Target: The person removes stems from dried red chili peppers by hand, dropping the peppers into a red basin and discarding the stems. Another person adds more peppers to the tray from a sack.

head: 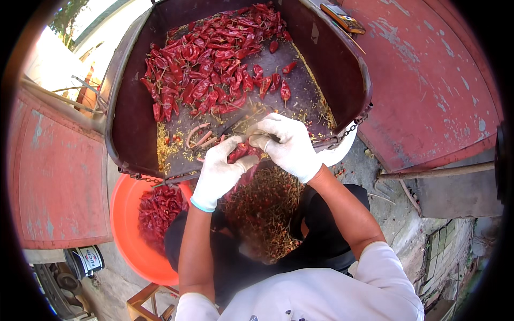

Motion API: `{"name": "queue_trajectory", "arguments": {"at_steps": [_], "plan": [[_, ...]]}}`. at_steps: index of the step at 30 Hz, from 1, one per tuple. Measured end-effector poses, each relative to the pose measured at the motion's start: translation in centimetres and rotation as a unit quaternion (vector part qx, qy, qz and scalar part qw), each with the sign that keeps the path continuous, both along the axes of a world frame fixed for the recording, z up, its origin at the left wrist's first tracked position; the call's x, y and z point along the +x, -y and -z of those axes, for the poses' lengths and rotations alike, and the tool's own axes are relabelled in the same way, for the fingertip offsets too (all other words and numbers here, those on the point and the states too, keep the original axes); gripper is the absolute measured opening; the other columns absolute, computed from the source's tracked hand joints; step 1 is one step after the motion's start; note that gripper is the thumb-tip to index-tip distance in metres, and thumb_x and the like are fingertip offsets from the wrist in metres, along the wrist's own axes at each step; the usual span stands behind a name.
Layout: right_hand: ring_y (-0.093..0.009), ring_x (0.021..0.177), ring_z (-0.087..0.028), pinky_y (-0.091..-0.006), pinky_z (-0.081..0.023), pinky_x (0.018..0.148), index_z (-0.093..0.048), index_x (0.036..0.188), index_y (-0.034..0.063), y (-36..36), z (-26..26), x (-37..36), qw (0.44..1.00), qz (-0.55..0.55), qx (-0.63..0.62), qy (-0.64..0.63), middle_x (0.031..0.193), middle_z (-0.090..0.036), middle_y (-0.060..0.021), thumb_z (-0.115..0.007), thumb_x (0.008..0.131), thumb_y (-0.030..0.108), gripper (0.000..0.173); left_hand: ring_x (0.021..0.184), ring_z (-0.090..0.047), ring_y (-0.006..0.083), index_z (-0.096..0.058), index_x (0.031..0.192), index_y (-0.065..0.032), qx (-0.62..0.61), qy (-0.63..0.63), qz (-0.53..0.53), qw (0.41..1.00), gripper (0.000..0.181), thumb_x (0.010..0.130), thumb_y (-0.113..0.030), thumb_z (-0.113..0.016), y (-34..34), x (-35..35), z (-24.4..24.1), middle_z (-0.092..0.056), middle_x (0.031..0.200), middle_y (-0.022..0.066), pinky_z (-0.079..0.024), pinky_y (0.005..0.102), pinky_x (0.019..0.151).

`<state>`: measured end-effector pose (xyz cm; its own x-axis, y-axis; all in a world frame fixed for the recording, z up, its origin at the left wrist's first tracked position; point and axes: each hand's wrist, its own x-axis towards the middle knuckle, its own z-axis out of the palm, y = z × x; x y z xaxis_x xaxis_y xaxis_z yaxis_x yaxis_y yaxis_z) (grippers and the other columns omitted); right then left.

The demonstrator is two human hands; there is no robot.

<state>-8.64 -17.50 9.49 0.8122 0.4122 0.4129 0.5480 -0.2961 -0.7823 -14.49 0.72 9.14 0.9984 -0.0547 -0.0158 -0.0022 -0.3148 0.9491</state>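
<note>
Both my hands wear white knit gloves and meet over the near edge of a dark metal cart bed [277, 76]. My left hand [221, 170] holds dried red chili peppers [239, 151] between thumb and fingers. My right hand [283, 140] has its fingertips pinched together beside the top of those peppers; whether a stem is between them is too small to tell. Just beyond my left hand lie scissors [198, 135] with pinkish handles, partly hidden. A large heap of dried red chilies [209, 60] covers the far part of the bed, with several loose ones nearer me.
Below left, an orange plastic basin [124, 232] contains more red chilies. Between my knees is a pile of stems and debris [265, 208]. Yellow seeds litter the bed. A chain [347, 132] hangs at its right corner, and a handheld device [343, 18] rests beyond the right wall.
</note>
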Motion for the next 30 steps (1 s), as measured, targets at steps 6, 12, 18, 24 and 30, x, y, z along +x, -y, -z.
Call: {"name": "queue_trajectory", "arguments": {"at_steps": [6,12,18,24,30], "plan": [[-0.027,0.082,-0.070,-0.0339,-0.055,0.074,-0.073,0.098,0.0079,0.3,-0.1,-0.5,0.999,-0.044,0.026,-0.001,0.088,-0.070,-0.0095,-0.072,0.083,0.005,0.016,0.078,-0.062,0.0126,-0.068,0.110,0.0029,-0.058,0.018,0.013,0.998,0.029,0.082,-0.005,-0.073,0.7,-0.6,0.2,-0.068,0.085,0.0094,-0.051,0.0285,0.076],[-0.013,0.064,-0.064,-0.0286,-0.052,0.060,-0.073,0.099,0.0056,-0.4,-1.0,-1.9,0.970,0.033,0.084,-0.224,0.081,-0.072,-0.0060,-0.072,0.088,0.009,0.012,0.084,-0.068,0.0361,-0.067,0.096,0.0002,0.222,0.259,-0.031,0.940,0.028,0.072,-0.001,-0.082,1.5,-0.6,1.3,-0.069,0.089,0.0167,-0.054,0.0374,0.079],[-0.008,0.058,-0.053,-0.0238,-0.043,0.052,-0.071,0.101,0.0052,0.4,2.2,1.3,0.788,0.024,0.422,-0.448,0.080,-0.067,-0.0007,-0.070,0.092,0.008,0.009,0.080,-0.069,0.0292,-0.066,0.093,-0.0019,0.199,0.347,-0.038,0.916,0.030,0.069,0.004,-0.083,3.2,-0.3,1.7,-0.068,0.089,0.0136,-0.055,0.0364,0.077],[-0.008,0.064,-0.059,-0.0242,-0.048,0.056,-0.071,0.100,0.0042,2.0,-2.3,2.1,0.866,0.135,0.365,-0.315,0.081,-0.068,-0.0006,-0.070,0.094,0.010,0.009,0.077,-0.059,0.0073,-0.065,0.094,-0.0016,0.012,0.151,-0.070,0.986,0.019,0.081,0.003,-0.078,3.6,-3.6,2.4,-0.067,0.084,-0.0001,-0.049,0.0250,0.073],[-0.009,0.074,-0.064,-0.0272,-0.051,0.063,-0.072,0.104,0.0020,1.7,-1.8,1.1,0.930,0.013,0.179,-0.322,0.086,-0.072,-0.0025,-0.069,0.091,0.007,0.015,0.074,-0.059,0.0077,-0.070,0.098,-0.0005,-0.040,0.154,-0.193,0.968,0.020,0.082,-0.005,-0.081,1.0,-5.4,-1.2,-0.069,0.083,0.0037,-0.050,0.0252,0.072]]}}
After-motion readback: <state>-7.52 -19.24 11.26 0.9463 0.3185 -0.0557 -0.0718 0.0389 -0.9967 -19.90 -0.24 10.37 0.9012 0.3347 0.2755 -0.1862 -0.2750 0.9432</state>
